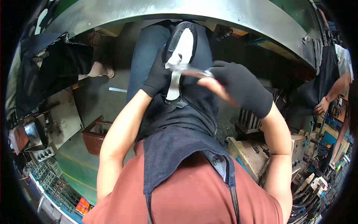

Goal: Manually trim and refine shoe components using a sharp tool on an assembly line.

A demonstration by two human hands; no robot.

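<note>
A shoe (185,43) rests sole up on my lap, toe away from me. Its black upper wraps over the edge of a white bottom, with a pale strip running back to the heel. My left hand (158,76), in a black glove, is closed around the shoe's left side near the middle; its fingertips are partly hidden. In the fingers of my gloved right hand (242,87), whose thumb is bare, is a metal hand tool (191,71). Smeared by motion, the tool crosses over the middle of the shoe, and its exact kind cannot be made out.
A curved metal bench edge (179,10) spans the far side. A brown bin (96,138) stands on the floor at left, and a worn machine (248,155) at right. Other people are near: a leg (99,70) at left, a hand (322,106) at right.
</note>
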